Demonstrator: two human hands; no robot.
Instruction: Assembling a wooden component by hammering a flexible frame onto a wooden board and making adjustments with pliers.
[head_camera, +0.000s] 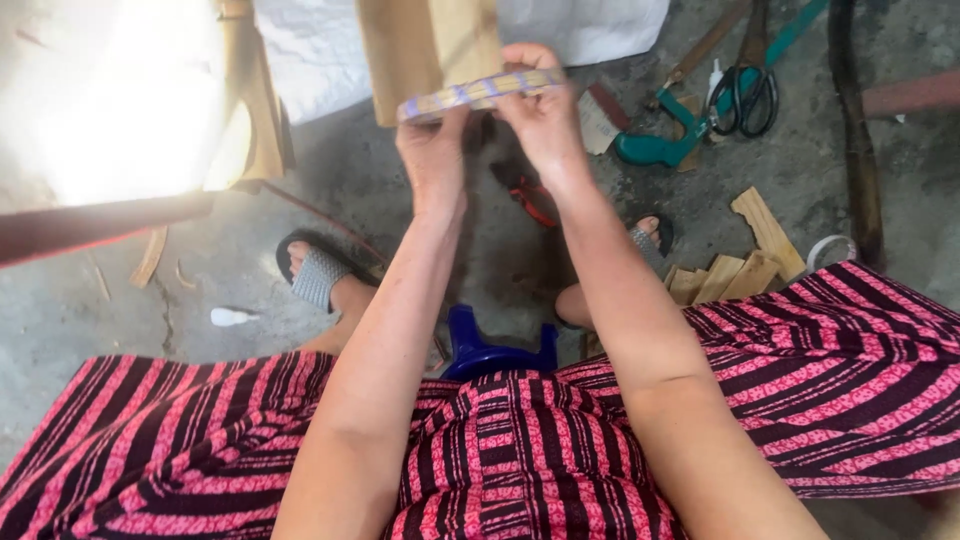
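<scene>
Underfoot, cracked grey concrete floor (80, 320), wood offcuts (735, 265), scissors (745, 98).

Few things of this kind show. At the upper middle of the frame a flat, narrow strip (480, 92) with a printed pattern of purple, yellow and pale blue is held edge-on between the left hand (432, 150) and the right hand (545, 115); whether it is a package or a label I cannot tell. At the left, low on the floor, lies a small white tube-like container (228, 316). No signs or screens are visible.
</scene>
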